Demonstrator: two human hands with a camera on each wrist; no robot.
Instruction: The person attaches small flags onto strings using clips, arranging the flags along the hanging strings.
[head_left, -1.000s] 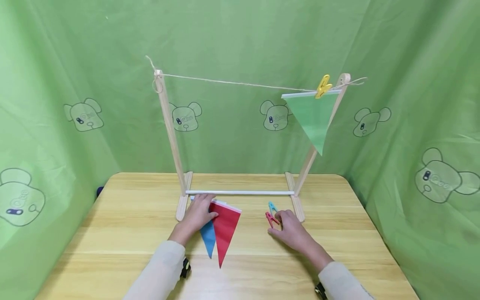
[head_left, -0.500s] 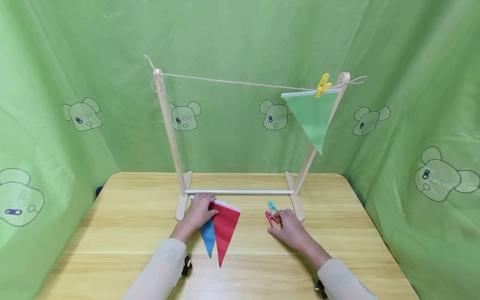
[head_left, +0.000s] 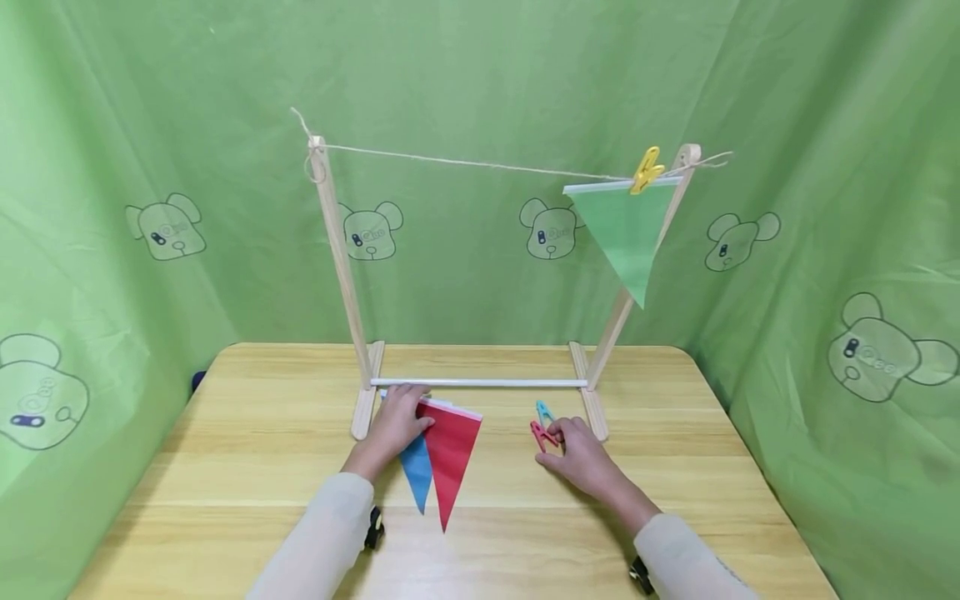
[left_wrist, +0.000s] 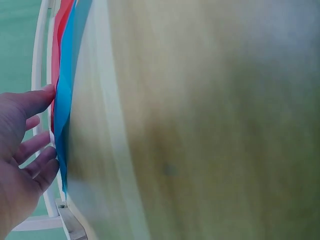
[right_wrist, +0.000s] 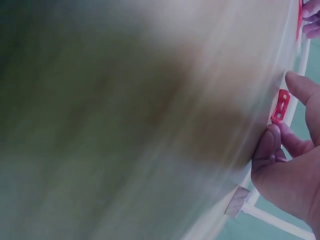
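On the table, a red pennant (head_left: 453,454) with a white top edge partly overlaps a blue pennant (head_left: 417,475). My left hand (head_left: 396,427) rests over their upper left part, thumb on the red cloth. In the left wrist view, the fingers of this hand (left_wrist: 22,142) are relaxed and spread from the thumb, tips touching the pennants. My right hand (head_left: 581,458) is beside a red clothespin (head_left: 543,436) and a light blue clothespin (head_left: 545,412). In the right wrist view, a fingertip touches the red clothespin (right_wrist: 281,106); the thumb stands apart from it.
A wooden stand with a left post (head_left: 341,258), a right post (head_left: 618,325) and a white crossbar (head_left: 480,383) stands behind the hands. Along its string (head_left: 465,162), a yellow clothespin (head_left: 646,172) holds a green pennant (head_left: 626,233) at the right end. Green curtains surround the table (head_left: 262,433).
The red pennant has shifted very slightly, its tip a little to the right. Both hands stay almost where they were, and the clothespins have not visibly moved.
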